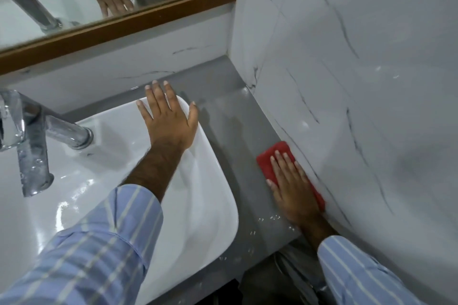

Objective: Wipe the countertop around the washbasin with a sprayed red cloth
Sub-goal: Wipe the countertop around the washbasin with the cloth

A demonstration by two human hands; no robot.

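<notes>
Cloth pressed flat on grey countertop (230, 136) beside marble-tiled wall.
Soft, limp folded red cloth (270, 158) lies under open right hand (292, 193); palm pressure suits it. Left hand (168, 119), fingers spread, braces on white ceramic washbasin (198, 205).

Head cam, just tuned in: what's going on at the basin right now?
A person is wiping the grey countertop right of the white washbasin. The right hand presses a red cloth flat on the counter beside the marble wall. The left hand rests open on the basin's far corner.
</notes>
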